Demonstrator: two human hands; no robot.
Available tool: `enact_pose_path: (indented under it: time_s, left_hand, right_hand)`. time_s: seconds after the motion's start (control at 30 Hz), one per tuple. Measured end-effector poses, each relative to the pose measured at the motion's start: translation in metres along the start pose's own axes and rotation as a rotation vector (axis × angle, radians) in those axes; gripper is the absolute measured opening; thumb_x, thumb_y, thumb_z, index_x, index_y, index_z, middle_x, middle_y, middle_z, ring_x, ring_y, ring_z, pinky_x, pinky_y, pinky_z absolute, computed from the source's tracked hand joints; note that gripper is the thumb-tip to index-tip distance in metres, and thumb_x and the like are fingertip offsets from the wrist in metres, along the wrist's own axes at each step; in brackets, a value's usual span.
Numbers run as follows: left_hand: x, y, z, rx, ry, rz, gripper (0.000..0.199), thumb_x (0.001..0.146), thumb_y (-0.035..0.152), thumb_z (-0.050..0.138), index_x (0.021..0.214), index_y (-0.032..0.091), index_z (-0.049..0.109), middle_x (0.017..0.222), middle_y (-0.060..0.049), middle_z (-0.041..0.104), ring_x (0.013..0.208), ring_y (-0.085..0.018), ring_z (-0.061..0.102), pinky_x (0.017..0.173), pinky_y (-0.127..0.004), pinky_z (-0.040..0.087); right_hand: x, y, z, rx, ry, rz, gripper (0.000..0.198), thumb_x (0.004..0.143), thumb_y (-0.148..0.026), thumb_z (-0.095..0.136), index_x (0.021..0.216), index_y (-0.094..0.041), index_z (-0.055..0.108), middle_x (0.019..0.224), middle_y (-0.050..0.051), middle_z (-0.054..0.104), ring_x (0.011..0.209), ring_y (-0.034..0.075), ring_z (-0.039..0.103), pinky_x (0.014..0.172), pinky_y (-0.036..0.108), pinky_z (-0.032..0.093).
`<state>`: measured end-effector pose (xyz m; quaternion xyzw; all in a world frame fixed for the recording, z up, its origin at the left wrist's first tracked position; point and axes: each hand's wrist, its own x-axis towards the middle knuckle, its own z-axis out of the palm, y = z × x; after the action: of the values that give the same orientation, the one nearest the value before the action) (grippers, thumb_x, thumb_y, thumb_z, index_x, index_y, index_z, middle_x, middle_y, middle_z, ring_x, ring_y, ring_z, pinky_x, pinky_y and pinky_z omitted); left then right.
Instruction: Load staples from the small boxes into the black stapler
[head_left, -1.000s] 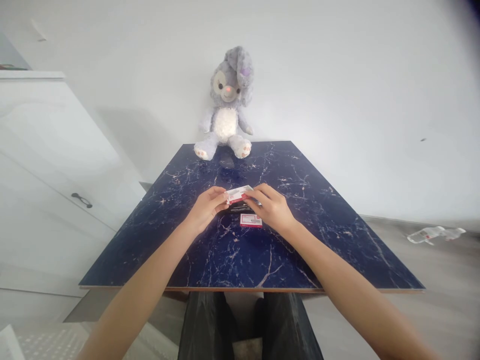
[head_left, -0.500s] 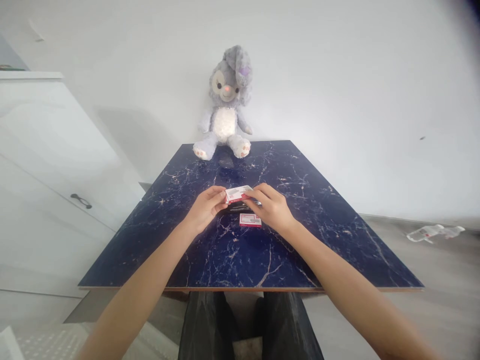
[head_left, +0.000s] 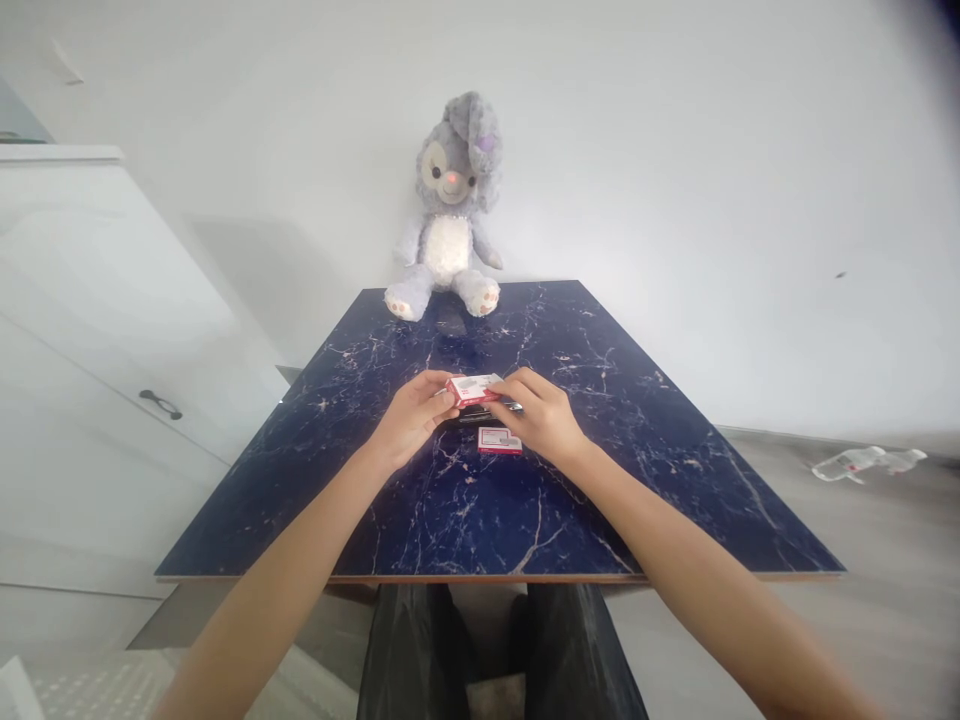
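Note:
A small red-and-white box [head_left: 472, 388] is held up just above the table, its printed white face turned upward. My left hand [head_left: 415, 415] pinches its left end between thumb and fingers. At the right end, my right hand [head_left: 541, 410] grips it with thumb and fingers closed. Beneath the box lies a dark, shiny item [head_left: 476, 416], mostly hidden by the box and my fingers, so its kind cannot be made out. A second red-and-white box [head_left: 499, 440] rests flat on the table, just nearer to me.
The blue marble-patterned table [head_left: 517, 530] spreads beneath my hands. A grey plush rabbit [head_left: 450, 220] sits at its far edge against the wall. To the left stands a white cabinet [head_left: 97, 330] with a dark handle. Clear plastic bottles [head_left: 862, 463] lie on the floor at right.
Between my hands, the held box has tilted slightly, showing more of its red front side. Both hands stay in nearly the same place, and the second box has not moved.

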<state>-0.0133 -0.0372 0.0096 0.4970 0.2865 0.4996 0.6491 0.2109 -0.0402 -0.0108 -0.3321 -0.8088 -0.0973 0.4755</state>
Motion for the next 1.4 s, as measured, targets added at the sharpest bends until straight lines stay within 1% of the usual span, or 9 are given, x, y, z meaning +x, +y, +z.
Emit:
enact_pose_path:
  time_s: [0.37,0.6,0.8,0.9,0.97,1.1,1.17,1.27,1.4]
  left_hand:
    - [0.000,-0.002,-0.001,0.000,-0.013,0.008,0.025,0.075,0.030,0.084,0.093,0.018,0.071,0.113,-0.007,0.072,0.091,-0.014,0.068,0.081,-0.025,0.056]
    - [0.002,-0.004,-0.002,-0.045,-0.016,0.010,0.025,0.081,0.036,0.079,0.096,0.017,0.071,0.111,-0.007,0.072,0.090,-0.014,0.069,0.075,-0.022,0.056]
    - [-0.001,-0.001,0.002,0.064,-0.024,0.029,0.031,0.080,0.039,0.078,0.102,0.018,0.070,0.114,-0.009,0.070,0.092,-0.017,0.069,0.080,-0.028,0.056]
    - [-0.001,0.002,0.001,0.122,-0.036,0.013,0.030,0.076,0.036,0.081,0.097,0.017,0.070,0.116,-0.010,0.068,0.099,-0.021,0.067,0.084,-0.033,0.055]
    - [-0.001,0.005,-0.001,0.165,-0.023,0.015,0.027,0.071,0.030,0.084,0.089,0.016,0.069,0.118,-0.009,0.067,0.104,-0.023,0.066,0.087,-0.034,0.053]
    - [-0.001,0.011,-0.007,0.232,-0.056,0.052,0.028,0.068,0.023,0.083,0.092,0.019,0.070,0.125,-0.008,0.065,0.111,-0.025,0.063,0.095,-0.037,0.049]
    - [-0.001,0.011,-0.008,0.263,-0.091,0.073,0.033,0.069,0.022,0.083,0.099,0.021,0.070,0.129,-0.008,0.063,0.113,-0.025,0.063,0.098,-0.039,0.047]
    - [-0.001,0.008,-0.008,0.309,-0.148,0.102,0.038,0.068,0.022,0.083,0.103,0.022,0.070,0.132,-0.010,0.061,0.114,-0.027,0.063,0.100,-0.042,0.047]
    - [0.000,0.003,-0.007,0.380,-0.187,0.121,0.049,0.066,0.021,0.084,0.112,0.023,0.068,0.149,-0.012,0.048,0.119,-0.030,0.061,0.100,-0.043,0.049]
  right_hand:
    - [0.000,-0.003,0.000,-0.041,-0.018,-0.055,0.012,0.095,-0.027,0.062,0.104,-0.022,0.067,0.088,0.006,0.067,0.081,0.019,0.062,0.076,0.032,0.053]
    - [-0.002,-0.001,0.004,-0.048,-0.009,-0.038,0.014,0.095,-0.031,0.062,0.104,-0.022,0.069,0.090,0.007,0.066,0.081,0.019,0.062,0.076,0.033,0.053]
    - [0.000,-0.004,0.003,-0.049,-0.013,-0.033,0.015,0.095,-0.031,0.062,0.102,-0.021,0.069,0.087,0.007,0.066,0.079,0.019,0.061,0.074,0.032,0.053]
    - [0.004,-0.001,-0.005,0.047,-0.099,-0.037,0.019,0.094,-0.035,0.064,0.104,-0.021,0.069,0.088,0.007,0.067,0.080,0.019,0.063,0.075,0.033,0.053]
    - [0.008,0.005,-0.012,0.138,-0.099,0.034,0.022,0.093,-0.038,0.064,0.106,-0.021,0.069,0.092,0.007,0.068,0.081,0.019,0.064,0.076,0.034,0.054]
    - [0.010,0.017,-0.018,0.263,0.023,0.349,0.023,0.096,-0.038,0.057,0.106,-0.021,0.069,0.100,0.006,0.071,0.083,0.019,0.067,0.080,0.036,0.055]
    - [0.009,0.018,-0.013,0.386,-0.037,0.443,0.025,0.097,-0.039,0.055,0.108,-0.022,0.070,0.104,0.006,0.072,0.084,0.019,0.069,0.077,0.035,0.056]
    - [0.007,0.012,-0.003,0.551,-0.149,0.481,0.029,0.097,-0.041,0.056,0.110,-0.020,0.070,0.100,0.006,0.073,0.081,0.018,0.069,0.073,0.033,0.057]
    - [0.007,0.001,0.000,0.465,-0.119,0.365,0.025,0.095,-0.037,0.061,0.110,-0.021,0.071,0.093,0.006,0.072,0.075,0.016,0.067,0.071,0.031,0.056]
